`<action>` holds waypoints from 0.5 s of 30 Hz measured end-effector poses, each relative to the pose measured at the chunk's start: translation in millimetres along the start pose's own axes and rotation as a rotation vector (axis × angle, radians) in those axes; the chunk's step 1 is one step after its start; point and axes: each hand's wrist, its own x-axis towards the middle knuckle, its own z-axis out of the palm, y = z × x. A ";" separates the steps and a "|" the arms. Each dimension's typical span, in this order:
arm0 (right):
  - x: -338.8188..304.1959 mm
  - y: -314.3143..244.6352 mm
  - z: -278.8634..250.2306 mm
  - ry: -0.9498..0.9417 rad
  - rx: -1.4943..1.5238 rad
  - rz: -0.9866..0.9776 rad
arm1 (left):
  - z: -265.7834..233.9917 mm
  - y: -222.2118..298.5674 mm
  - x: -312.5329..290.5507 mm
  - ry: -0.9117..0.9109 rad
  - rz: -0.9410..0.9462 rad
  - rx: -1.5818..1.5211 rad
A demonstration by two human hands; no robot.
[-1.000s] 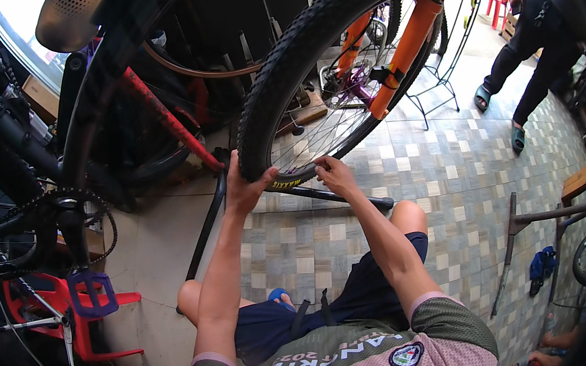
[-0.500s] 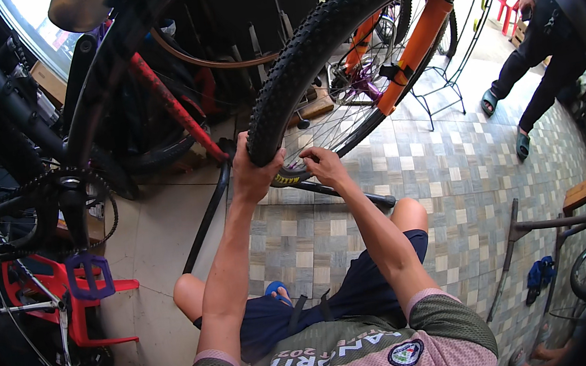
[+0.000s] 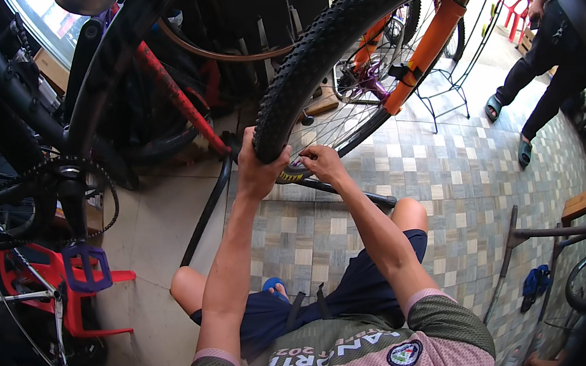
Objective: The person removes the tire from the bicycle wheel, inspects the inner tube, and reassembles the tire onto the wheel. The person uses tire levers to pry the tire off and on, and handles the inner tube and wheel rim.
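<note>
A bicycle wheel with a black knobby tyre (image 3: 334, 34) stands in front of me, set in an orange fork (image 3: 426, 52). My left hand (image 3: 260, 168) is wrapped round the near end of the tyre, thumb on the side facing my other hand. Just right of it, my right hand (image 3: 322, 163) is closed in a pinch at the inner edge of the rim, by the spokes. Whatever lies between those fingertips is too small to make out. The purple hub (image 3: 372, 81) shows behind the spokes.
A black frame with crank and purple pedal (image 3: 87, 268) hangs at left, above a red plastic stool (image 3: 76, 309). A red stand post (image 3: 175, 102) with black floor legs (image 3: 206, 211) is close by. Another person in dark trousers (image 3: 546, 60) stands right, beyond a wire rack (image 3: 451, 78).
The wheel and fork sit slightly further right and lower in view, as does much of the background. Both hands keep their places on the wheel.
</note>
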 end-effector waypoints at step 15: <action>7.4 -14.8 -23.0 -0.199 -0.007 -0.011 | -3.7 4.3 13.0 -0.037 -0.014 -0.020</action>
